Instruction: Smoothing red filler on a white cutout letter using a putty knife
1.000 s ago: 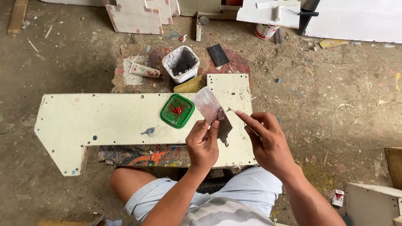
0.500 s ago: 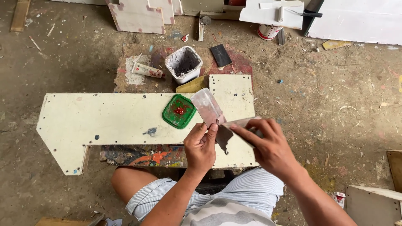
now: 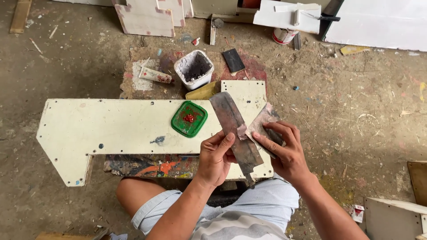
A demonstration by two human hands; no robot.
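Fingers [image 3: 224, 143] of left hand [image 3: 215, 160]: closed on long scraper blade [image 3: 233, 126]. Right hand [image 3: 284, 153]: gripping small putty knife [image 3: 262, 124], edge against blade, above cream board [image 3: 111, 129] right end. Beyond: green lid [image 3: 190, 118], white tub [image 3: 194, 69].

A rough workshop, probably for furniture finishing. A person is sitting on a dusty concrete floor [image 3: 364, 115] strewn with wood scraps. Cut, painted panels [image 3: 147, 15] are leaning well beyond the hands [image 3: 249, 155], and a putty-stained tub [image 3: 194, 69] is standing just beyond the low cream surface [image 3: 111, 129].
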